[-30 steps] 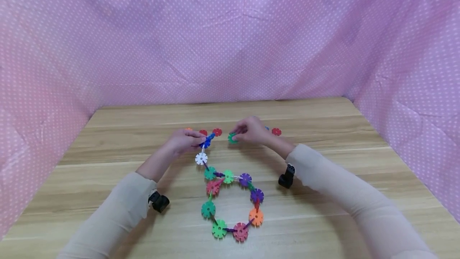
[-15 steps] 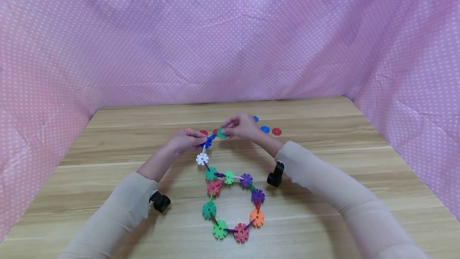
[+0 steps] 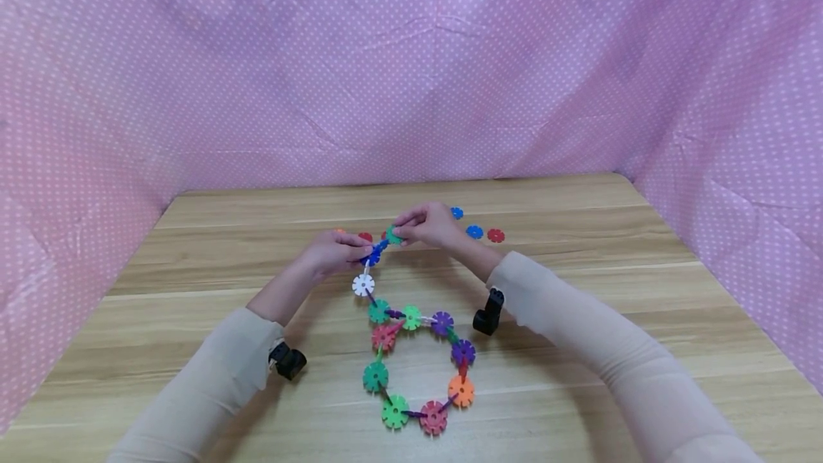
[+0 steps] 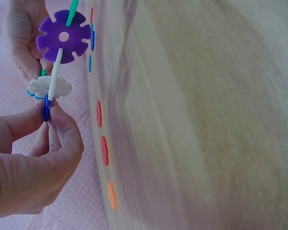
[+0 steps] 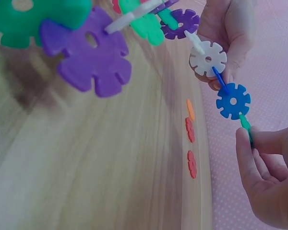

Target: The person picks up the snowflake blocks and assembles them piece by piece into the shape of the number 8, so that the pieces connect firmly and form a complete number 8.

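Note:
A chain of notched plastic discs, slotted together at angles, hangs from my left hand [image 3: 331,254], which pinches a dark blue disc [image 4: 47,109] between thumb and fingers. Beyond it a lighter blue disc [image 5: 233,101] ends the chain. My right hand [image 3: 432,226] pinches a green disc [image 5: 246,127], its edge right at a notch of the lighter blue disc. Below the left hand come a white disc [image 3: 363,285] and a teal disc [image 3: 378,311]. They lead to a closed ring of discs, among them an orange disc [image 3: 461,391] and a purple disc [image 3: 463,352].
Loose discs lie along the far part of the wooden table [image 3: 546,213]. A red disc [image 3: 496,235] and a blue disc [image 3: 474,232] are right of the hands. An orange disc [image 4: 112,195] and two red ones lie to the left. Pink dotted cloth [image 3: 411,91] surrounds the table.
My right hand has moved left with the green disc, bringing it up to the lighter blue disc at the chain's end. My left hand keeps its grip; the chain has shifted slightly right.

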`<state>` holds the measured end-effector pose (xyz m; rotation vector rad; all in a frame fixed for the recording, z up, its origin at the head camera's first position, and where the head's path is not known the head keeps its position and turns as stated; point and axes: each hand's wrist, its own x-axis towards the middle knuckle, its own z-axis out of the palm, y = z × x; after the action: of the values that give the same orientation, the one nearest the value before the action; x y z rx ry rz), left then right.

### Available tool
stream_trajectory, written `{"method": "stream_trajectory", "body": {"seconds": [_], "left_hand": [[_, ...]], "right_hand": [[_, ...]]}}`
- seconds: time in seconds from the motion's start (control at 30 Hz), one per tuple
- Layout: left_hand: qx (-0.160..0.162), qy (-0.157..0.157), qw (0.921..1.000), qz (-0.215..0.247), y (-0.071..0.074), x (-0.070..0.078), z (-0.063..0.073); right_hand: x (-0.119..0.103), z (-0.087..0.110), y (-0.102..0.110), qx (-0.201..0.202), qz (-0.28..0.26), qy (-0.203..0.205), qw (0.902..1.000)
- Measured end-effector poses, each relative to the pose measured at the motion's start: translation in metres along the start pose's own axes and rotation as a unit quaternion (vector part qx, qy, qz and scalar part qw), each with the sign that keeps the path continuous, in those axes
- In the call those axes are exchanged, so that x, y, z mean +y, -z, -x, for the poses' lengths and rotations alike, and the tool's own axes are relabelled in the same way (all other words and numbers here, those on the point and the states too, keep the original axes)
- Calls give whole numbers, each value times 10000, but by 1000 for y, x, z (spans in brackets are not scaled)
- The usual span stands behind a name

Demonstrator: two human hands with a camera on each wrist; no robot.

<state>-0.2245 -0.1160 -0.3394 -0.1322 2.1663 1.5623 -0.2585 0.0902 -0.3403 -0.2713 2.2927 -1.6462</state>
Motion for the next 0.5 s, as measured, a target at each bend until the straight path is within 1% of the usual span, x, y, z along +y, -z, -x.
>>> {"method": "stream_trajectory", "body": {"seconds": [0.17,0.23,0.4,0.5], "left_hand": [[102,-35,9999,-86,-2,-1,1],[241,-22,9996,-169,-3,-1,1],[515,43,9984,-245,-4,1,2],[505,59,9986,-169,-4,1,3]], "right_hand": [[-1,2,-4,17,59,-86,9999],[-1,3,-7,65,25,-188,9998],[0,2,-11,152,-290,-453,9984],[2,1,-11,171,-508,-562,9970]]}}
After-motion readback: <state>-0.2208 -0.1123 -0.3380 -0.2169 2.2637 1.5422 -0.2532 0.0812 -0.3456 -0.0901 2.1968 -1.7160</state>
